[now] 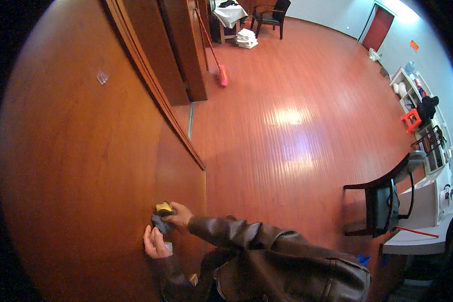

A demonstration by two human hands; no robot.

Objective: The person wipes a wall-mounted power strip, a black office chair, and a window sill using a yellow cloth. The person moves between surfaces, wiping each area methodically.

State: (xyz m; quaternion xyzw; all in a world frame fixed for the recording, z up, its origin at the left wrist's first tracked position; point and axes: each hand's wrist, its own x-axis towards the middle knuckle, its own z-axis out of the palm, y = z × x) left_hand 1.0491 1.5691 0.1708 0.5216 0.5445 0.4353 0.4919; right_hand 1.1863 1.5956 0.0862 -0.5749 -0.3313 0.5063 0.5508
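Observation:
My right hand (180, 216), in a dark brown leather sleeve, grips a small yellow-and-dark object (164, 208) whose kind I cannot tell. A crumpled grey piece, like cloth (161, 225), hangs just below it, between both hands. My left hand (155, 243) is close beneath, palm towards me and fingers raised beside the grey piece; whether it grips it is unclear. A small white patch (168, 247) shows at the left wrist. Both hands are in front of a brown wooden panel (98, 151), which bears a small clear plastic piece (102, 77) higher up.
A black chair (381, 207) stands at right beside a pale desk (415, 243). A red-handled broom (210, 41) leans by the wooden door frame. Farther off are a stack of folded white cloths (246, 38), another chair (273, 17), a red stool (411, 120) and white shelves (404, 85).

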